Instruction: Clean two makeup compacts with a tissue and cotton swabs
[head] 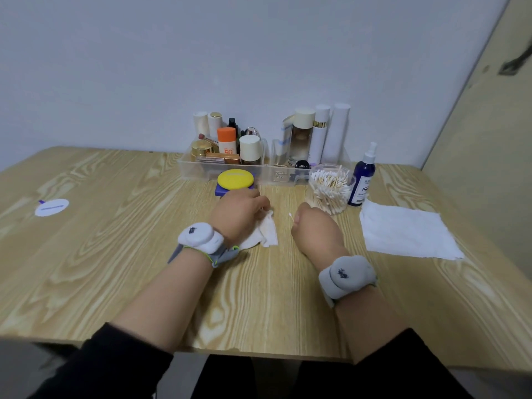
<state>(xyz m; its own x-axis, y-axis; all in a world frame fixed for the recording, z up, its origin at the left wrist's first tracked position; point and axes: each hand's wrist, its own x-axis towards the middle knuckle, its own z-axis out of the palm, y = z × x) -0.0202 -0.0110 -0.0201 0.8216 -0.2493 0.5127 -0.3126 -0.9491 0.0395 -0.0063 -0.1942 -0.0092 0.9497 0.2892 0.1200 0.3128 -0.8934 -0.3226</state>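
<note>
Closest in, both forearms lie on the bench (115,269), a grey band (201,237) strapped on each wrist. Just past them, the left grip (240,214) is knuckles-up, fingers curled down onto a crumpled tissue (267,234) that looks stained, and it seems to be pinching the tissue's far corner. A short way to its right, the right grip (315,228) is closed around a cotton swab (290,216). Only the white tip shows, poking out on the thumb side, with the stick angled away and leftward into the gap between the two grips.

Here's what matters for the next move: the compacts sit straight beyond the left grip, almost touching its knuckles. The yellow compact (236,180) is stacked shut on a blue compact (219,191). The left grip is plainly nearer, so my read is that it fetches one while the swab waits, already aimed that way.

Beyond the right grip stands the jar of swabs (328,194), very near its knuckles. A flat clean tissue (408,231) lies off to its right, and a blue spray bottle (363,180) is just behind. Farthest back, clear trays (201,169) of cosmetics line the wall.
</note>
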